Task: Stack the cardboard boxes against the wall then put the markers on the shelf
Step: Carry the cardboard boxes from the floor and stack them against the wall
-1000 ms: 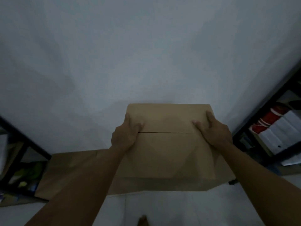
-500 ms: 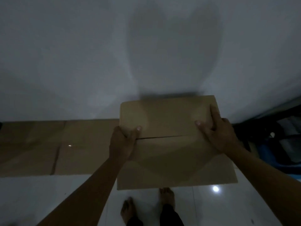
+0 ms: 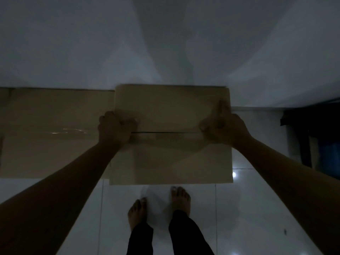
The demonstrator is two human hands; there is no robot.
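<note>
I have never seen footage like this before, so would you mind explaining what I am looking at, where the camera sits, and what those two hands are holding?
There is no machine here. A person wears one wide-angle camera on the head, looking forward and down, so you see their own forearms, hands and bare feet on a white tiled floor.

The left hand and the right hand each grip one side of a brown cardboard box, thumbs on top near the slit between its flaps. The box's far edge is close to the white wall; I cannot tell whether it touches the wall or rests on the floor.

To the left, another cardboard box lies along the wall, with shiny tape on top. Something dark stands at the right edge; it is too dim to identify. No markers are visible.
</note>
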